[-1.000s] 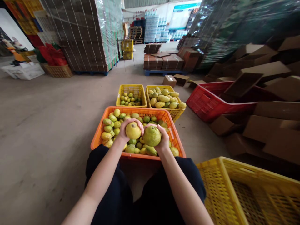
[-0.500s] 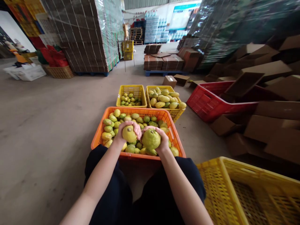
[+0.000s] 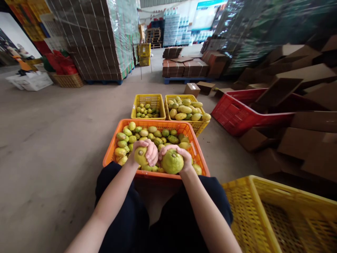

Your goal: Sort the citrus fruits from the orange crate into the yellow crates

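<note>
My left hand is closed around a yellowish papaya, its stem end facing me. In my right hand lies a rounder, greener papaya, gripped from the right side and behind. Both fruits are held close together above the near part of an orange crate. Many green and yellow papayas fill that crate below and beyond my hands. My forearms and the held fruit hide part of its contents.
Behind the orange crate stand a yellow crate of small fruit and another yellow crate heaped with larger papayas. A large yellow crate is at my right. Beyond it are a red crate and piled cardboard boxes.
Both hands have come slightly lower and nearer me with their papayas. The left hand has turned its papaya, so the stem end points more to the left and the fingers cover more of it.
</note>
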Demonstrator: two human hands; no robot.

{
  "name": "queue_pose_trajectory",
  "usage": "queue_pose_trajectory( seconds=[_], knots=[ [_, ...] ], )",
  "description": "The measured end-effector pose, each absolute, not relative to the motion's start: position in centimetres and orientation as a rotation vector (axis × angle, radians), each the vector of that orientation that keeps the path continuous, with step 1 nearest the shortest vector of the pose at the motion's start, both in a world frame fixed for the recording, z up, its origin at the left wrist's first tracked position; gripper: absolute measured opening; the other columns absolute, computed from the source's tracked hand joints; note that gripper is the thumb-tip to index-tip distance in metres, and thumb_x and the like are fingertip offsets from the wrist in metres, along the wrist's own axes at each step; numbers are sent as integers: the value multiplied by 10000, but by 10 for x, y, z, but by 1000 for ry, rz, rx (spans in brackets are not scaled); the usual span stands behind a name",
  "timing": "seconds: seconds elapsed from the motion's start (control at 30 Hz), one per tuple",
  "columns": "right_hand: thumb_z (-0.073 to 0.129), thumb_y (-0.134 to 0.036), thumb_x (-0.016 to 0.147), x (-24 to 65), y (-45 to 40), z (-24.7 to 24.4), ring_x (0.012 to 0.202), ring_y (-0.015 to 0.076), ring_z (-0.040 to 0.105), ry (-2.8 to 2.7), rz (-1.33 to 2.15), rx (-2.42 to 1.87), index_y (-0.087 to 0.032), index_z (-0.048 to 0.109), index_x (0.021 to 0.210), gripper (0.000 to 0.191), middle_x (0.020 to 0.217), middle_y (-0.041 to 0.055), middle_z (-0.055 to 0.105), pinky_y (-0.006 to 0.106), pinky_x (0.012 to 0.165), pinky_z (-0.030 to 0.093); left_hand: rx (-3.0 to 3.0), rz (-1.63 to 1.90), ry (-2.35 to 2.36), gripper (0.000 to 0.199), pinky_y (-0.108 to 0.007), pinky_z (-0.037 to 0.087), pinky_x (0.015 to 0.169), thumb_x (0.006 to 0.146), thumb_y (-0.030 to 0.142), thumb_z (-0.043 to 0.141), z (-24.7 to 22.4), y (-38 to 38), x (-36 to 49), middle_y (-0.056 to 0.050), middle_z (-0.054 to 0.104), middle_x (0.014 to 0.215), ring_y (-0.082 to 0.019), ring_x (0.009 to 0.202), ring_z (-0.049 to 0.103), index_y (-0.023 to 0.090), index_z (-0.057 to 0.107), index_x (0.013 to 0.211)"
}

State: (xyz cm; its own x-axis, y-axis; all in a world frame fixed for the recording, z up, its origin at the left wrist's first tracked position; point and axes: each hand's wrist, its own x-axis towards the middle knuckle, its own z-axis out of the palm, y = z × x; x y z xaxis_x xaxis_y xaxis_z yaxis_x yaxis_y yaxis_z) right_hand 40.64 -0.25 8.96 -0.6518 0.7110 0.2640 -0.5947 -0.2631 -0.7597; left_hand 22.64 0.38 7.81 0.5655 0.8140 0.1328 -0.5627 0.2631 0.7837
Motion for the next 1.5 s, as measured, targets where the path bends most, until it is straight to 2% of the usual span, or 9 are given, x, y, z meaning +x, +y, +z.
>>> queue_pose_trajectory(
  seconds=[0.27,0.5,0.7,0.77,0.83,0.93,1.07,1.2,1.5],
  knots=[
    [693,-512,739,408,-5,93,612,236,695,-1047,2045,-143,-104,766,789,418,699,93,736,332,526,574,534,1042,478,545,-284,420,340,864,455,461,91,-3,233,-15,311,323,-152,282,392,239,388,369],
    [598,-391,821,402,3,96,747,253,737,-389,1976,-506,-156,713,960,297,770,73,758,376,655,626,19,1343,518,333,-280,589,617,953,391,417,118,6,253,-89,681,801,-193,705,701,157,649,907],
    [578,-392,822,401,10,92,582,229,687,-312,2001,-489,-159,686,1041,337,832,105,775,288,407,519,-57,1328,647,349,-261,594,588,985,361,396,120,10,253,-102,709,813,-200,699,699,137,638,1099],
    [561,-451,835,401,10,91,578,213,674,-302,2000,-415,-159,685,1074,398,863,116,774,265,386,494,-41,1309,606,390,-222,563,518,999,382,357,120,7,251,-97,718,821,-170,626,676,145,652,1089],
    [563,-475,829,401,9,91,668,216,704,-248,1912,-349,-175,691,1082,413,859,98,768,298,509,581,-23,1325,546,400,-212,552,499,995,382,350,119,5,250,-91,729,853,-150,583,658,154,667,1079],
    [602,-496,794,399,8,93,921,265,742,-178,1776,-308,-200,705,1063,413,843,77,760,412,823,627,-3,1391,462,342,-266,601,610,949,316,426,117,4,252,-80,746,918,-185,717,716,178,682,1129],
    [628,-405,786,400,10,97,1125,270,706,-179,1713,-307,-242,695,1104,364,1060,58,776,422,936,588,-32,1451,414,226,-326,612,790,890,215,509,116,5,260,-62,755,884,-218,895,738,195,714,985],
    [623,-326,768,397,12,96,1036,264,729,-165,1677,-333,-257,682,1128,371,1108,48,770,471,939,585,-144,1421,462,230,-277,597,728,902,201,497,119,5,268,-39,710,724,-161,718,716,171,636,722],
    [640,-326,727,386,14,93,874,242,724,-200,1660,-346,-257,687,1096,379,1033,42,767,501,916,587,-166,1428,430,190,-264,590,708,860,160,511,120,6,269,-12,663,673,-142,672,683,179,595,691]
  ],
)
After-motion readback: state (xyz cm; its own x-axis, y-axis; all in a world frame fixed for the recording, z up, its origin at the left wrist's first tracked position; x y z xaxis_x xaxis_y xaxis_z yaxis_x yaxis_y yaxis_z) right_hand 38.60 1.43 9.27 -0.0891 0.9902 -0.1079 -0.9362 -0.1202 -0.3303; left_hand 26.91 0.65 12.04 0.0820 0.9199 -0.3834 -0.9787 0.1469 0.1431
